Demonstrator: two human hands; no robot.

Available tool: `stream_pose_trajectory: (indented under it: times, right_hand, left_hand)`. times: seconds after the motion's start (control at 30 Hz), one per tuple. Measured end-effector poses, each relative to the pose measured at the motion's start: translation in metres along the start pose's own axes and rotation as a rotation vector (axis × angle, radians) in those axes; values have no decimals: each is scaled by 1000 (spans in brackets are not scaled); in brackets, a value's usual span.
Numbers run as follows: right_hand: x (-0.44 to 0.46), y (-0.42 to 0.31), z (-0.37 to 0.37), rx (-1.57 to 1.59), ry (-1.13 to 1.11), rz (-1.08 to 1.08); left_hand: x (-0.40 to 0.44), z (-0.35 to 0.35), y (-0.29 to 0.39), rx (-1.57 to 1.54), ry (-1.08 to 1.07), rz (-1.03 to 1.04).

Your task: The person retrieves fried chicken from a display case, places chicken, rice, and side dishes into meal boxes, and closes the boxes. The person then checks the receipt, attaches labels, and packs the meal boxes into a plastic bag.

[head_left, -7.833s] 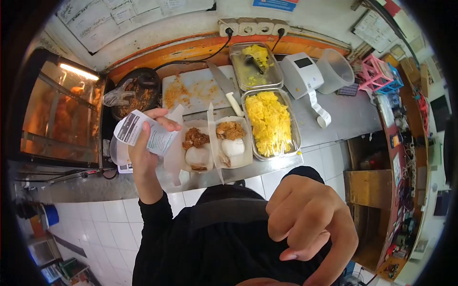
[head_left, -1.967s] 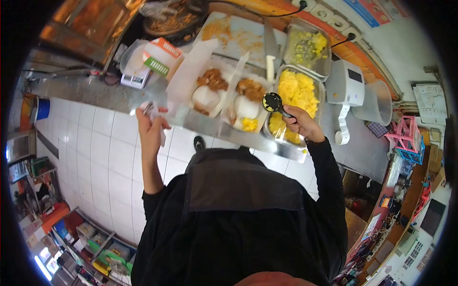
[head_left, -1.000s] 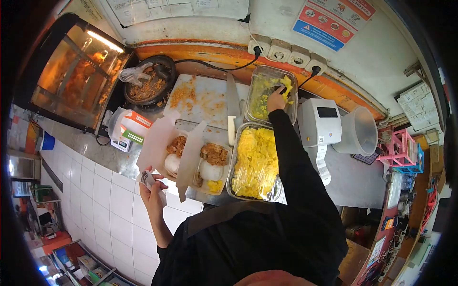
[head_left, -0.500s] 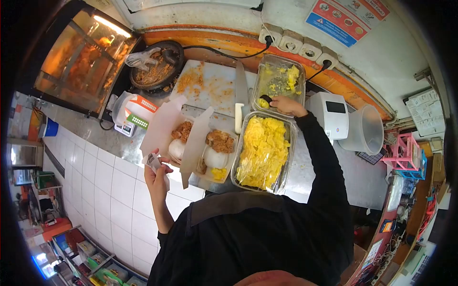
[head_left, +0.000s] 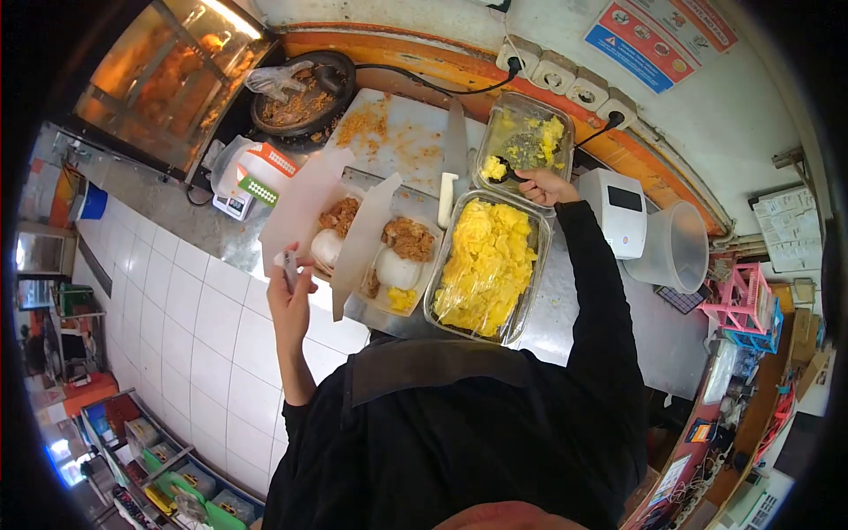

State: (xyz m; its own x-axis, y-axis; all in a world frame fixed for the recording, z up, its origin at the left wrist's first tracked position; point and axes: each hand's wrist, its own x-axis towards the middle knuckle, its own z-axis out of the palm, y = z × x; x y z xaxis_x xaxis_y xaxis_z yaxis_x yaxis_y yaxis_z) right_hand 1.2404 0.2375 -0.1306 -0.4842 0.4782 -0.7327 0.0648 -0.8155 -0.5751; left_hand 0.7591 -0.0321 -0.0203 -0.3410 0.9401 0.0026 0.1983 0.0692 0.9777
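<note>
My right hand (head_left: 546, 187) is closed round a black spoon (head_left: 512, 176), with a clump of yellow scrambled egg (head_left: 495, 168) at its tip. The spoon is over the front of a clear tray (head_left: 571, 146) holding scraps of egg. Beside the left takeaway box (head_left: 300, 216), my left hand (head_left: 291, 305) pinches a small white slip or packet (head_left: 287, 263). That box contains white rice and brown fried chicken. A second open box (head_left: 360, 243) next to it has rice, chicken and a little egg. A fuller egg tray (head_left: 541, 265), partly under plastic film, lies in front.
A knife (head_left: 456, 146) rests along the white cutting board (head_left: 415, 128). Behind the boxes stand a stone mortar (head_left: 305, 115), a kitchen scale (head_left: 232, 205) and a lit display case (head_left: 163, 79). A white machine (head_left: 612, 212) and a clear bucket (head_left: 676, 243) are at right.
My right hand has shifted slightly, and the spoon's egg clump now shows clearly at the tray's left side. My left hand keeps its slip. The whole view has tilted a little.
</note>
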Motion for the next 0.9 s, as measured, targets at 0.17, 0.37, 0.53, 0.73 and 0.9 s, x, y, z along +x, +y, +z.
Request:
stream_pose_trajectory:
  times: [0.17, 0.37, 0.53, 0.73, 0.9]
  right_hand:
    - [-17, -7, -22, 49, -49, 32]
    - [-57, -45, 48, -138, 14, -63]
    - [-34, -79, 212, -285, -219, -94]
    - [51, -48, 324, -571, -480, 157]
    - [93, 24, 341, -791, -313, 124]
  left_hand:
    - [-5, 17, -10, -10, -297, -189]
    - [-23, 31, -24, 24, -693, -66]
    - [-32, 48, -57, 16, -689, 156]
    - [-29, 47, -76, -74, -757, 128]
    - [-30, 35, -72, -191, -726, 64]
